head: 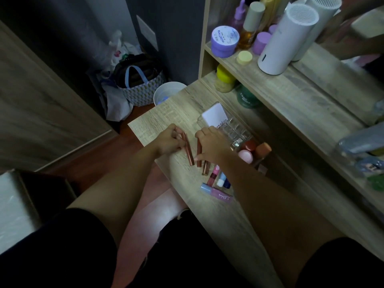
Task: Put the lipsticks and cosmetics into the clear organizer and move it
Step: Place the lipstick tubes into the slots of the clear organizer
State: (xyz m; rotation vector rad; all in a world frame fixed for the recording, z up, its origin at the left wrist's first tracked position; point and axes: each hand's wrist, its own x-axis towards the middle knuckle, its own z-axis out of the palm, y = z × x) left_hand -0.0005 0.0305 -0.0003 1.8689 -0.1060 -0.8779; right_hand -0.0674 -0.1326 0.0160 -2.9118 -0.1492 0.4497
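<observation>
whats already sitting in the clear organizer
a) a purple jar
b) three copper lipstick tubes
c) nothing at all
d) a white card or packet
d: a white card or packet stands in the far end of the clear organizer, while the copper lipstick tubes lie on the desk at the left hand and right hand.

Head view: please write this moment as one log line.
left hand: on lipstick | right hand: on second lipstick | organizer: no lipsticks
</observation>
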